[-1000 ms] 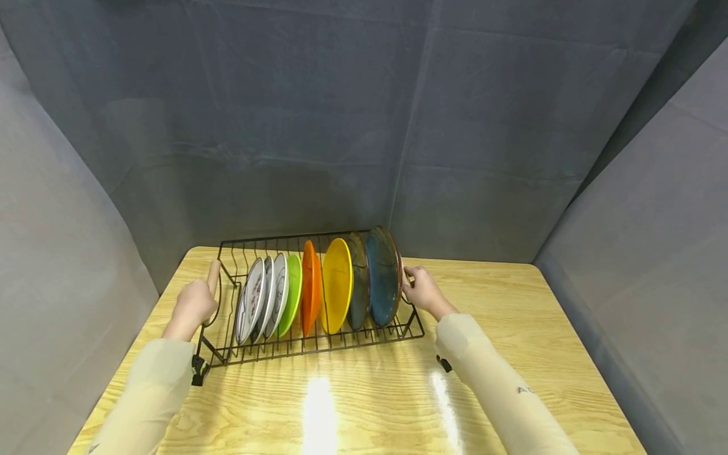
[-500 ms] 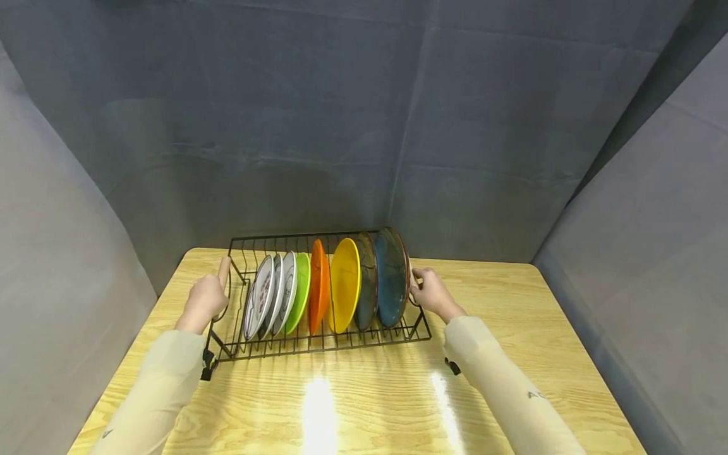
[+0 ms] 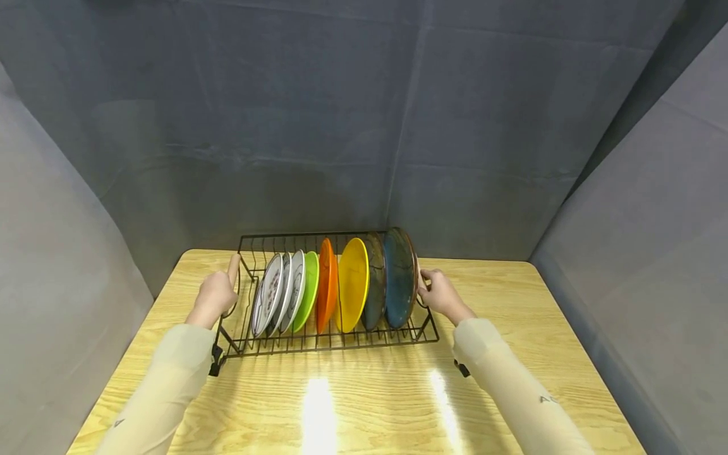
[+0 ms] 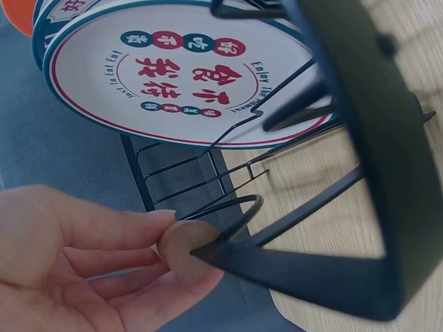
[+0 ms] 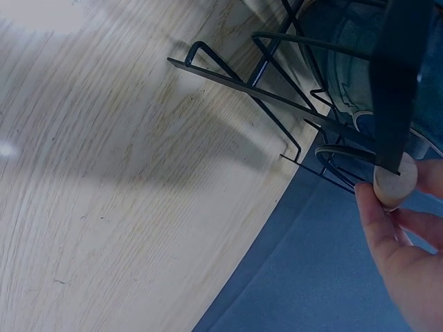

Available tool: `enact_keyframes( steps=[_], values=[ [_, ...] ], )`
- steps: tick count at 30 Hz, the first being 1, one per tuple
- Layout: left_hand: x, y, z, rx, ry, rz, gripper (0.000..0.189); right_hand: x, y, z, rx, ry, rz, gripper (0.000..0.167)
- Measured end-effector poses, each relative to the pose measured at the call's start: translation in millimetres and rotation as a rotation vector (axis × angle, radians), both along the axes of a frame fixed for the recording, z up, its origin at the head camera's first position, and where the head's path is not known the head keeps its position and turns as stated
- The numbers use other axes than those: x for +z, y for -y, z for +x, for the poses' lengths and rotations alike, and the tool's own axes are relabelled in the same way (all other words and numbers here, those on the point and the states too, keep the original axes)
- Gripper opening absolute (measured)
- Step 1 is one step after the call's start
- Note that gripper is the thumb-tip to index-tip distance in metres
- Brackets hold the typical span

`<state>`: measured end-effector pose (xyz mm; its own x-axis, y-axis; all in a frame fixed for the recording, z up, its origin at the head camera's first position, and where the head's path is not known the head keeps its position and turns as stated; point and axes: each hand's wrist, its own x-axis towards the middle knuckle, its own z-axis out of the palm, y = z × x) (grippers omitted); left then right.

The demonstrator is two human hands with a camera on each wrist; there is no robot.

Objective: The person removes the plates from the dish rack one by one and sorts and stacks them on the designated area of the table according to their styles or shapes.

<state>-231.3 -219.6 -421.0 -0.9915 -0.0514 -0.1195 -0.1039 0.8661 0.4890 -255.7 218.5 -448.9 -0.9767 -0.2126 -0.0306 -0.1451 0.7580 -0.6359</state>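
A black wire dish rack (image 3: 318,342) loaded with upright plates stands lengthwise at the back of the table. My left hand (image 3: 217,294) grips the round wooden handle (image 4: 187,249) at its left end, thumb and fingers on either side. At the other end, my right hand (image 3: 442,296) pinches the matching wooden handle (image 5: 394,183). From left to right stand three white printed plates (image 3: 268,296), a green plate (image 3: 308,292), an orange one (image 3: 326,287), a yellow plate (image 3: 352,284), a dark greyish plate (image 3: 373,291) and large blue plates (image 3: 400,284).
The light wood table (image 3: 370,398) reaches forward from the rack and out to its right. A dark grey cloth wall (image 3: 318,126) rises close behind the rack. Paler cloth walls flank the table on the left (image 3: 57,284) and right (image 3: 643,221).
The rack, its plates and both hands have shifted to the right together in the head view. Both hands keep their grip on the handles. The plates keep their places in the rack.
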Motion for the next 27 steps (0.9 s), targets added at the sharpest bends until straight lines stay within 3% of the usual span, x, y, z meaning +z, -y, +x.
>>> enact_keyframes(
  steps=[5,7,10,14,23,25,27],
  values=[
    [-0.1,-4.8,-1.8,-0.002,0.0,0.002,0.022,-0.9,-5.7,1.0,-0.004,0.007,-0.002,0.049],
    [-1.0,-6.1,-3.1,-0.018,-0.007,-0.01,0.037,-1.4,-8.6,1.5,-0.006,0.009,-0.005,0.049],
    [-3.1,-8.0,-6.1,-0.031,-0.022,-0.013,0.039,-1.0,-12.0,2.5,-0.011,0.011,-0.002,0.049],
    [-4.3,-12.1,-9.3,-0.021,-0.018,0.012,0.021,-0.5,-15.7,4.3,-0.019,0.012,0.003,0.049],
    [-2.8,-19.6,-13.3,-0.017,-0.011,0.037,0.015,-2.8,-25.0,7.6,-0.028,-0.027,0.021,0.049],
    [-2.5,-21.6,-14.1,-0.022,-0.012,0.037,0.018,-3.2,-27.0,7.7,-0.03,-0.023,0.021,0.049],
    [-2.7,-23.4,-15.0,-0.033,-0.015,0.021,0.036,-2.5,-28.9,8.1,-0.033,-0.015,0.021,0.049]
  ],
)
